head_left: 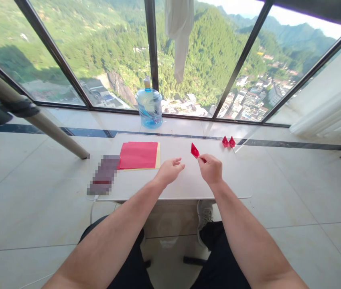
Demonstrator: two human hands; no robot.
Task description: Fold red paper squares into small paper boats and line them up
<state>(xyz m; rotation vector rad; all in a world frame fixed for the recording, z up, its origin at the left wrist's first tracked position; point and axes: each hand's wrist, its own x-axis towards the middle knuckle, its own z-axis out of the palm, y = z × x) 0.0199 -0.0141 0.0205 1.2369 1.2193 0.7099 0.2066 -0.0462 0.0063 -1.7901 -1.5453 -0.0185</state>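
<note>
My right hand (211, 167) pinches the lower corner of a small folded red paper boat (194, 150), held tilted above the white table. My left hand (170, 170) hovers over the table's middle, fingers stretched toward the right and holding nothing. A gap separates it from the boat. Two similar red paper boats (228, 142) stand side by side at the table's far right corner. On the left lies a stack of red paper sheets (139, 155), with a yellowish edge showing at its right and lower sides.
The low white table (146, 186) spans the space before my knees. A blurred-out dark phone-like object (103, 175) lies at its left, with a white cable (91, 212) running down. Behind stands a blue water jug (149, 108) by the window. A thick pole (53, 126) slants down at left.
</note>
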